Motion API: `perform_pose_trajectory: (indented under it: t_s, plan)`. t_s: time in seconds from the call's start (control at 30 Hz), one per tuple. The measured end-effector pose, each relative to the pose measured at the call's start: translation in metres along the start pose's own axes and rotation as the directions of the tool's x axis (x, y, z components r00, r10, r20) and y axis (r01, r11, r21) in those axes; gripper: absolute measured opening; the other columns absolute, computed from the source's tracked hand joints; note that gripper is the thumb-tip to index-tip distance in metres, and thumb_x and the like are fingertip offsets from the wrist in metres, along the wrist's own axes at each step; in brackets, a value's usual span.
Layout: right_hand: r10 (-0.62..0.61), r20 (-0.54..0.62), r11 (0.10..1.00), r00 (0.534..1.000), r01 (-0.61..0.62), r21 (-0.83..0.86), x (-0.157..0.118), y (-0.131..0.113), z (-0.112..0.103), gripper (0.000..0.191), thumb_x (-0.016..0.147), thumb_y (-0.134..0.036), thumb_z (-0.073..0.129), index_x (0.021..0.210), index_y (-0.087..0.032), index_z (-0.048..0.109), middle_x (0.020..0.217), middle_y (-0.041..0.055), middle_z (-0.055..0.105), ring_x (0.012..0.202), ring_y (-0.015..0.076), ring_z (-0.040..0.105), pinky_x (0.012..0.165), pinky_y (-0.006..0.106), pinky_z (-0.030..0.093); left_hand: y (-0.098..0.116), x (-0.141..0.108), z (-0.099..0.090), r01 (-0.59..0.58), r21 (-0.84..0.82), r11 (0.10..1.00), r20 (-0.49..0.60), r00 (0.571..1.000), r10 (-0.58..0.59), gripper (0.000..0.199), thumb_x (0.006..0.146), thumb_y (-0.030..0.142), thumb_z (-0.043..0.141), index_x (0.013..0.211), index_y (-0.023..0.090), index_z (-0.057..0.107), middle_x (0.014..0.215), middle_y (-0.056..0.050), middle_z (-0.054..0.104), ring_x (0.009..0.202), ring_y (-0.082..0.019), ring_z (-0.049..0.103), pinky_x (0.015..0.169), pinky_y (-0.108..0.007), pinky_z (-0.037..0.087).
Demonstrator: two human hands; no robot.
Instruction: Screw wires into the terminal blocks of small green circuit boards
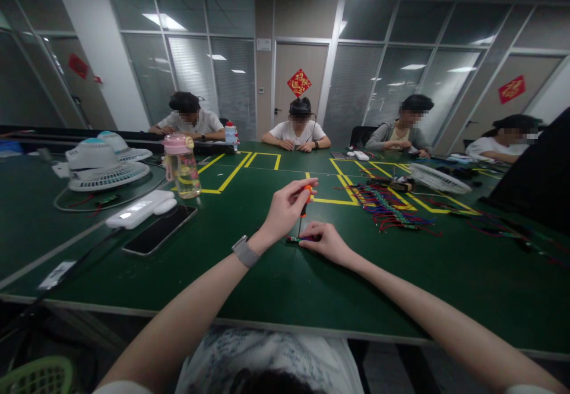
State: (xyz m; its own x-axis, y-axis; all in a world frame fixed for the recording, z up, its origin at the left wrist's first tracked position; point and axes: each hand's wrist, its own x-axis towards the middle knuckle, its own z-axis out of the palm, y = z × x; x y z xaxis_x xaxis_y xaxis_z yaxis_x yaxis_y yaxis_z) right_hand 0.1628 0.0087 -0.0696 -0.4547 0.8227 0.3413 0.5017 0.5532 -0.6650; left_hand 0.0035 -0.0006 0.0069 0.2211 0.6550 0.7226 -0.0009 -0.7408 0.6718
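My left hand (285, 207) grips an orange and black screwdriver (304, 208) by its handle. The thin shaft points down, and its tip meets a small circuit board (293, 240) on the green table (249, 287). Low beside the tip, my right hand (327, 242) has its fingers pinched on the board's right end, holding it against the tabletop. Dark wires show at those fingers. Whether the tip sits in a screw is too small to tell.
Boards with red and blue wires (392, 207) lie to the right. On the left are a phone (160, 230), a white power strip (138, 208), a pink-lidded bottle (182, 168) and white fans (107, 165). Several people (297, 129) sit across the table.
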Motion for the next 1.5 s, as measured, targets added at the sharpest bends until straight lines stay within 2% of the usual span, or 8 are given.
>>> perform_pose_trajectory:
  t_s: [0.13, 0.3, 0.53, 0.77, 1.03, 1.17, 1.3, 1.5]
  plan:
    - [-0.010, 0.000, 1.000, 1.000, 0.010, -0.003, 0.000, 0.000, 0.000, 0.015, 0.074, -0.020, 0.072, 0.086, -0.013, 0.077, 0.076, 0.0048, 0.064, 0.063, 0.0129, 0.055, 0.059, 0.025, 0.041, -0.003, -0.001, 0.001, 0.001, 0.058, 0.998, -0.065, 0.998, 0.002, 0.019, 0.083, 0.027, 0.062, 0.099, 0.018, 0.068, 0.099, -0.006, 0.062, 0.085, -0.015, 0.062, 0.072, -0.027, 0.054]
    - [-0.006, -0.006, 1.000, 1.000, 0.006, -0.018, 0.000, 0.001, 0.000, 0.015, 0.074, -0.020, 0.072, 0.086, -0.014, 0.077, 0.076, 0.0046, 0.065, 0.062, 0.0127, 0.054, 0.059, 0.025, 0.041, 0.003, -0.005, -0.002, -0.170, 0.386, 0.907, -0.062, 0.976, 0.210, 0.023, 0.088, 0.026, 0.056, 0.106, 0.021, 0.067, 0.115, -0.010, 0.053, 0.102, -0.019, 0.056, 0.094, -0.038, 0.048]
    - [0.003, -0.005, 1.000, 1.000, -0.003, -0.007, 0.000, 0.000, 0.001, 0.014, 0.074, -0.019, 0.072, 0.086, -0.014, 0.077, 0.076, 0.0042, 0.065, 0.062, 0.0122, 0.054, 0.060, 0.024, 0.042, -0.004, -0.001, 0.001, 0.021, -0.011, 1.000, -0.001, 1.000, -0.021, 0.028, 0.092, 0.028, 0.048, 0.115, 0.019, 0.062, 0.108, -0.009, 0.063, 0.085, -0.014, 0.065, 0.070, -0.026, 0.056]
    - [0.017, -0.002, 1.000, 1.000, -0.017, -0.006, 0.000, -0.001, 0.000, 0.014, 0.074, -0.021, 0.072, 0.086, -0.015, 0.077, 0.076, 0.0039, 0.064, 0.064, 0.0124, 0.055, 0.060, 0.024, 0.042, 0.000, -0.002, -0.010, -0.115, 0.467, 0.877, -0.154, 0.966, 0.209, 0.020, 0.085, 0.028, 0.059, 0.100, 0.020, 0.069, 0.102, -0.007, 0.055, 0.095, -0.017, 0.057, 0.089, -0.035, 0.049]
    - [-0.003, -0.003, 1.000, 1.000, 0.003, -0.017, 0.000, 0.001, 0.000, 0.014, 0.074, -0.021, 0.072, 0.086, -0.016, 0.077, 0.076, 0.0041, 0.064, 0.063, 0.0125, 0.054, 0.060, 0.025, 0.042, -0.004, 0.003, -0.008, 0.078, -0.001, 0.997, -0.039, 0.996, -0.078, 0.026, 0.088, 0.028, 0.054, 0.110, 0.018, 0.065, 0.094, -0.006, 0.063, 0.072, -0.012, 0.063, 0.065, -0.025, 0.056]
    - [-0.001, -0.006, 1.000, 1.000, 0.001, -0.027, -0.001, 0.001, 0.000, 0.015, 0.074, -0.022, 0.072, 0.087, -0.016, 0.077, 0.077, 0.0044, 0.065, 0.065, 0.0131, 0.055, 0.060, 0.025, 0.042, -0.001, 0.001, -0.013, 0.020, 0.292, 0.956, -0.146, 0.989, 0.024, 0.021, 0.079, 0.035, 0.066, 0.093, 0.020, 0.070, 0.088, -0.004, 0.056, 0.075, -0.012, 0.058, 0.060, -0.022, 0.053]
    - [0.008, 0.006, 1.000, 1.000, -0.008, -0.024, -0.001, 0.000, -0.001, 0.015, 0.075, -0.021, 0.071, 0.087, -0.015, 0.077, 0.078, 0.0047, 0.065, 0.066, 0.0135, 0.056, 0.062, 0.025, 0.042, 0.002, -0.003, -0.014, -0.085, 0.529, 0.844, -0.082, 0.985, 0.151, 0.030, 0.090, 0.028, 0.050, 0.117, 0.023, 0.062, 0.107, -0.007, 0.055, 0.095, -0.017, 0.058, 0.082, -0.031, 0.052]
    - [0.016, 0.005, 1.000, 1.000, -0.016, -0.017, -0.001, -0.002, -0.001, 0.014, 0.074, -0.020, 0.072, 0.086, -0.015, 0.077, 0.078, 0.0047, 0.065, 0.066, 0.0132, 0.056, 0.062, 0.025, 0.043, -0.007, -0.001, -0.007, 0.002, 0.150, 0.989, -0.043, 0.999, 0.005, 0.032, 0.090, 0.025, 0.049, 0.120, 0.019, 0.058, 0.104, -0.006, 0.060, 0.082, -0.013, 0.062, 0.071, -0.026, 0.056]
